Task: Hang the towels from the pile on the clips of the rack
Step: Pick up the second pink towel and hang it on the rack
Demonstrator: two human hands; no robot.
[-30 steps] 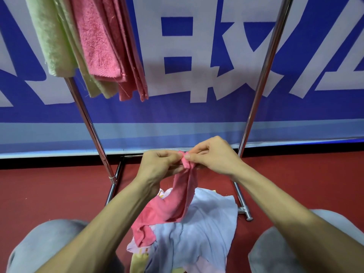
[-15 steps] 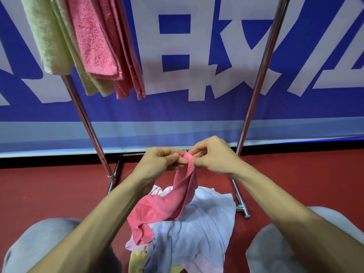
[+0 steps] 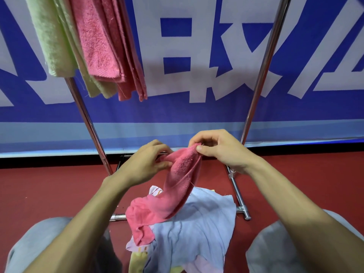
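A pink towel (image 3: 177,186) hangs between my two hands above the pile. My left hand (image 3: 144,164) pinches its top edge on the left, and my right hand (image 3: 218,149) pinches the edge a little further right and higher. The towel's lower end droops onto the pile (image 3: 197,229), where a light blue towel lies on top of yellow and striped ones. The rack's two metal poles (image 3: 262,71) slant up on either side. Green towels (image 3: 49,36) and pink towels (image 3: 102,42) hang at the top left; their clips are out of view.
The rack's foot bars (image 3: 239,200) lie on the red floor (image 3: 295,174) beside the pile. A blue and white banner (image 3: 197,66) stands close behind the rack. My knees in grey trousers (image 3: 266,249) flank the pile at the bottom.
My hands have drawn apart along the towel's top edge, the right hand moving right and slightly up. The edge is now spread wider between them.
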